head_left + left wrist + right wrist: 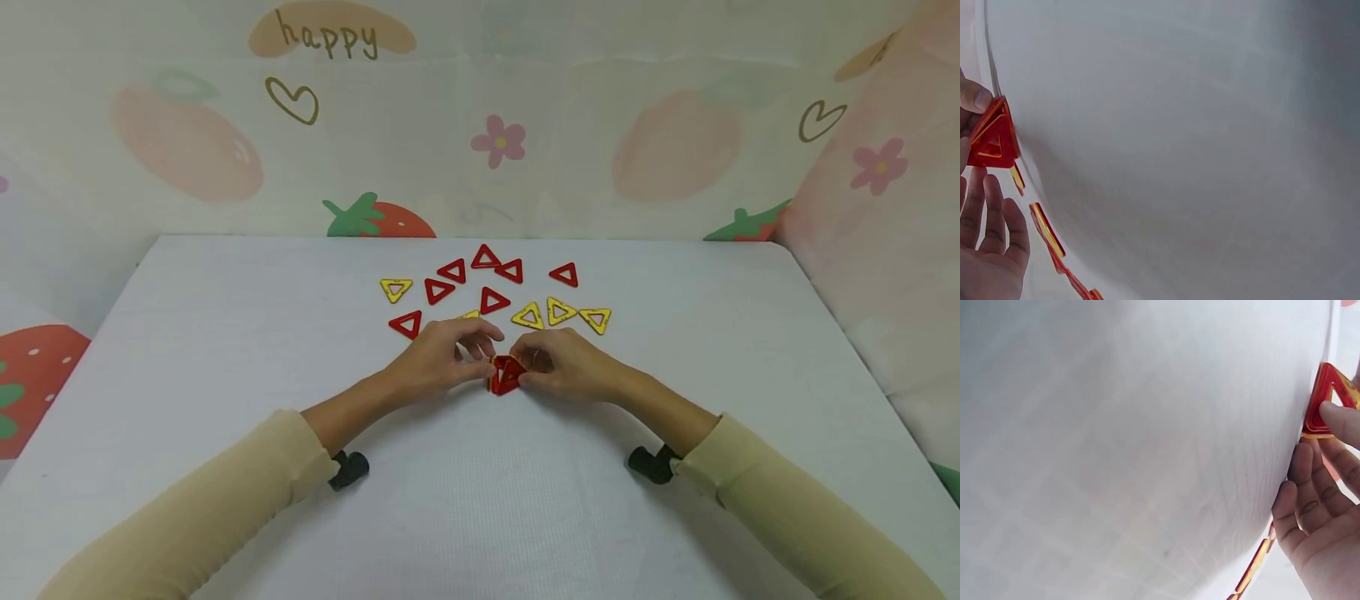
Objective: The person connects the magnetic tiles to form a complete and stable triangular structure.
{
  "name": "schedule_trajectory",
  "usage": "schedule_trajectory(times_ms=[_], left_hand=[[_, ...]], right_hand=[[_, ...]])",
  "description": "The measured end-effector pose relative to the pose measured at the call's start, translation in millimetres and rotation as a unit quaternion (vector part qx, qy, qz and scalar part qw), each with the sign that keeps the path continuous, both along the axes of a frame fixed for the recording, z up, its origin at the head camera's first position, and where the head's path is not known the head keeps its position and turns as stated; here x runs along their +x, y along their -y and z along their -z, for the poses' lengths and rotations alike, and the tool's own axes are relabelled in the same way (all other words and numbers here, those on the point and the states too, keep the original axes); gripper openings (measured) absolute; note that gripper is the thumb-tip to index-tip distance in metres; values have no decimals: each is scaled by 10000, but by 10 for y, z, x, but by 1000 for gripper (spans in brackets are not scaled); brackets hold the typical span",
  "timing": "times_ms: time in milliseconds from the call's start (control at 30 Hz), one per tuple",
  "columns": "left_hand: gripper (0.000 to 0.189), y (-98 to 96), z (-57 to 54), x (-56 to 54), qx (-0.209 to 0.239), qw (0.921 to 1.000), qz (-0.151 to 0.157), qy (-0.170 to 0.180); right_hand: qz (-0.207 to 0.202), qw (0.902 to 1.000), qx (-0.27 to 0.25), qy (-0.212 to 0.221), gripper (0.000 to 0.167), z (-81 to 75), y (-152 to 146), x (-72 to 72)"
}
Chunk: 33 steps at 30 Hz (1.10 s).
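Between the two hands stands a small shape of joined red and yellow magnetic triangle tiles (505, 377), red faces toward me. My right hand (570, 364) pinches its right side; in the right wrist view the thumb (1342, 423) presses on a red tile face (1317, 415), with the fingers behind. On the left side, my left hand (444, 357) holds the shape by thumb and fingertips, its index finger reaching out above. The left wrist view shows the tile shape (999, 140) up close and several loosely bent left fingers (994, 228); the thumb's contact is partly cut off.
Several loose red triangle tiles (439, 290) and yellow triangle tiles (560, 311) lie flat on the white table (480, 517) beyond the hands. One yellow tile (470, 315) is partly behind the left hand. A patterned cloth (555, 75) hangs behind the table's far edge.
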<state>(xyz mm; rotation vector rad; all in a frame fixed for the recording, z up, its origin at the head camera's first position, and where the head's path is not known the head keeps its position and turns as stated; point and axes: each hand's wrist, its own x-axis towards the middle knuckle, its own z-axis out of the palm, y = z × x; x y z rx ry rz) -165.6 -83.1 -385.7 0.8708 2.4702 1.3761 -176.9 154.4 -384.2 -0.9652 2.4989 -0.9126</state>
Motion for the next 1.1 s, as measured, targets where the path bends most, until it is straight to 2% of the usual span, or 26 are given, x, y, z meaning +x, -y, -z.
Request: schedule_trajectory(times_ms=[233,733,1100], left_hand=[[38,-52,-2,-3,-120,9998,-7,-156],[34,-116,32,-21,-192,9998,53,50],[25,-108,44,-15,-316,9994,44,-145]], right_hand=[[-86,9999,-54,-52,23,-2,0,1],[-92,9999,36,-105,24,7,6,-4],[-101,9999,5,-140,24,2,3,3]])
